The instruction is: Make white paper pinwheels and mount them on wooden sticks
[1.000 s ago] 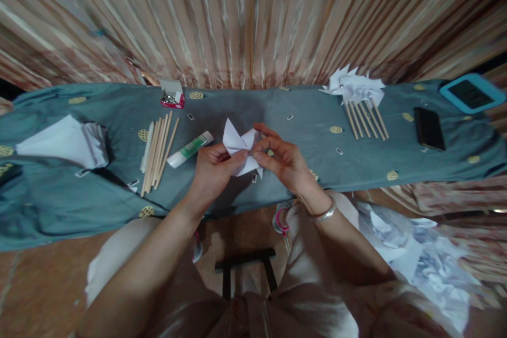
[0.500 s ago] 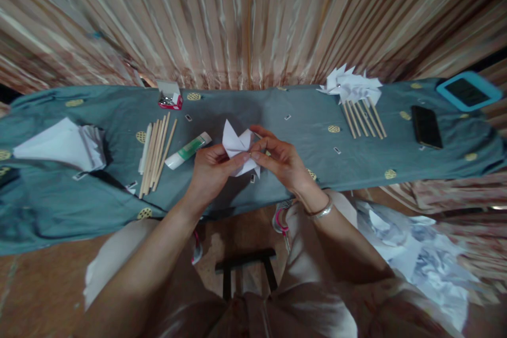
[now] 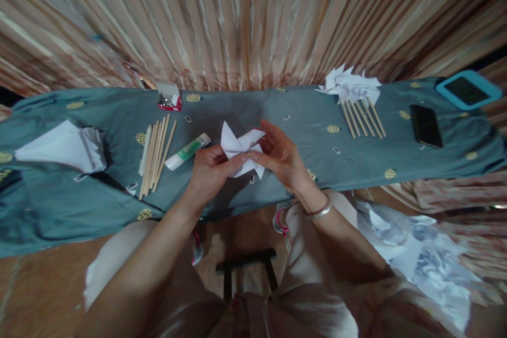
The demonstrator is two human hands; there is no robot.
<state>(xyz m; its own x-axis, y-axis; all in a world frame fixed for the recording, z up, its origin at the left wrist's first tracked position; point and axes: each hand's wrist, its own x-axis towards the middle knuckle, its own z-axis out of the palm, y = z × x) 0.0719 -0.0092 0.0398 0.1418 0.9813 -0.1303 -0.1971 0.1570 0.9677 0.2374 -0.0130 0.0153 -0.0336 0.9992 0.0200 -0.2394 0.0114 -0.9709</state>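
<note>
"What are your hands doing there?"

"My left hand (image 3: 209, 166) grips the white paper pinwheel (image 3: 235, 143) by its near-left side, thumb on top close to the centre. My right hand (image 3: 283, 161) has its thumb at the middle too, by a small shiny dot (image 3: 249, 153), with the other fingers curled behind the right-hand blades. So both sets of fingers are closed on the paper."

"Why pinch so near the centre?"

"The blades meet there, so I'd judge two thumbs press the folds down best at that spot. What my fingertips do underneath, I can't tell; the paper hides them."

"And where is it?"

"In front of me, raised a little over the desk (image 3: 293, 142), it seems, which leaves room for fingers below."

"What about the rest?"

"From the pinwheel, the green-and-white tube (image 3: 188, 152) lies at nine o'clock, just beside my left hand. The loose sticks (image 3: 154, 154) are past it, side by side, easy to pick singly. The open box (image 3: 170, 103) of small metal bits sits at ten, handy for dipping into. Farther out at nine is the stack of paper (image 3: 59, 145). The pile of pinwheels on sticks (image 3: 356, 87) lies at two, neatly overlapped, probably so the blades don't get crushed."
</note>
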